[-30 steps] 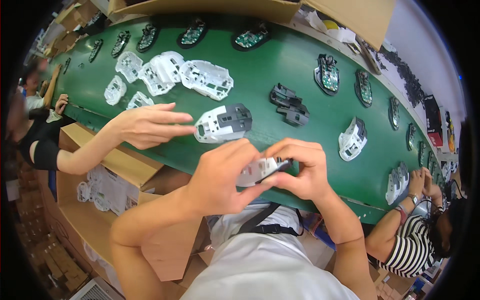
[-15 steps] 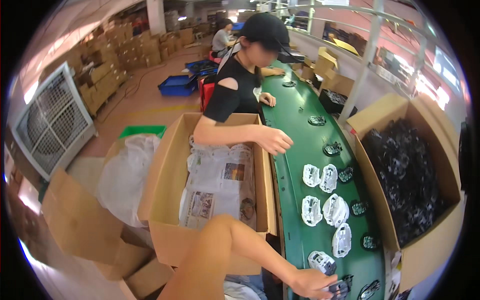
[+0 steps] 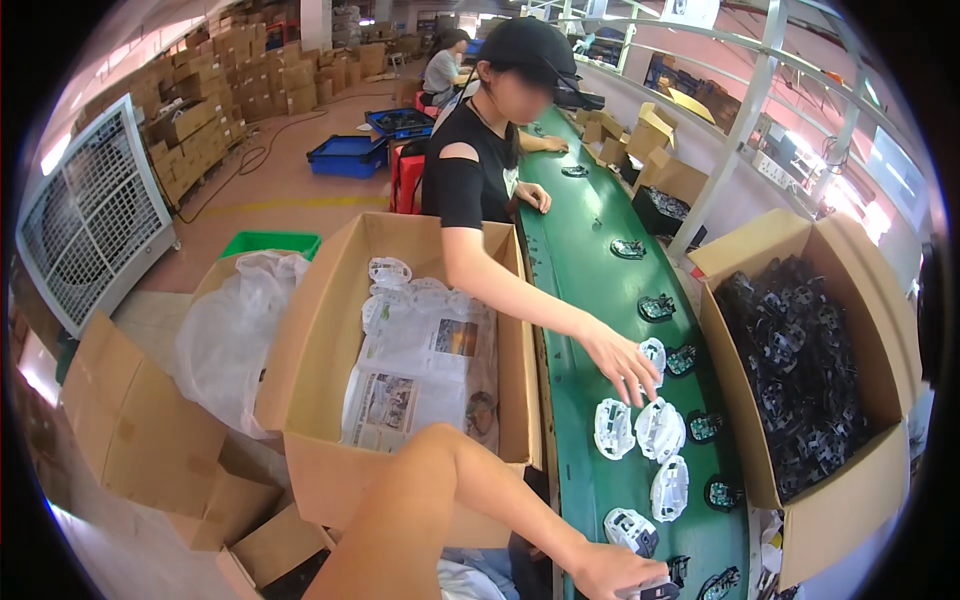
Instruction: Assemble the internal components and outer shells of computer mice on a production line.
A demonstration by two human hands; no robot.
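Note:
My left hand rests on the green conveyor belt at the bottom edge of the view, its fingers closed on a grey and white mouse part that is partly cut off. My bare left forearm crosses in front of a cardboard box. My right hand is out of view. Just beyond my hand lie several white mouse shells and a white mouse base. A co-worker in a black top and cap reaches a hand over those shells.
An open cardboard box lined with newspaper and holding white shells stands left of the belt. A large box of black parts stands to the right. Small circuit boards lie along the belt. A fan, boxes and blue crates fill the floor at left.
My view has swung from looking down at the belt and both my hands to looking left along the line. The co-worker's hand has moved down the belt onto the white shells.

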